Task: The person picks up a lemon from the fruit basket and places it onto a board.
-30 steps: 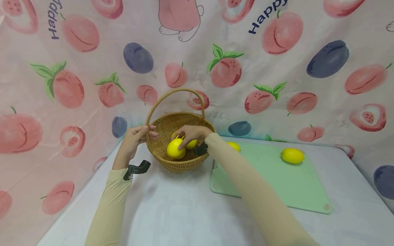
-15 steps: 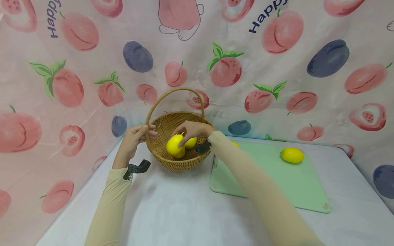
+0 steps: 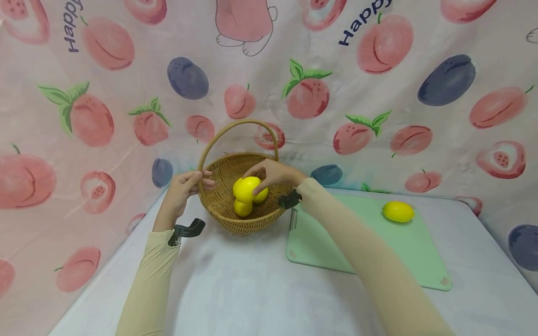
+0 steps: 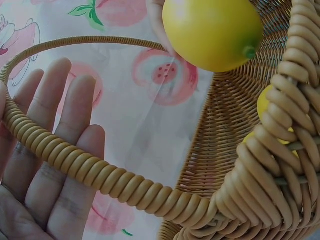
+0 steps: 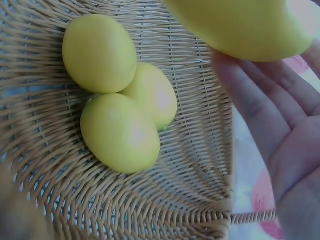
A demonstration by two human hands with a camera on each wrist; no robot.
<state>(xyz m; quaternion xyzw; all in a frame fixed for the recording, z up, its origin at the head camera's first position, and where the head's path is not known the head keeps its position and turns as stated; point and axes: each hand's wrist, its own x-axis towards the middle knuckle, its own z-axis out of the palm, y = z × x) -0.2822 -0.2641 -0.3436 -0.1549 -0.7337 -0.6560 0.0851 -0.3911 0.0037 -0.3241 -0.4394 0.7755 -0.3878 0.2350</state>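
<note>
Lemon (image 3: 245,189) above basket (image 3: 244,227), pinched in grip of right hand (image 3: 277,173) | left hand (image 3: 181,189) holds basket's handle (image 4: 110,178) | three lemons (image 5: 120,132) inside basket, one lemon (image 3: 398,212) on board (image 3: 399,252) right of basket | work seems midway

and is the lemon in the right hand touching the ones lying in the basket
No, the right wrist view shows bare basket weave between the held lemon and the three lemons lying inside.
</note>
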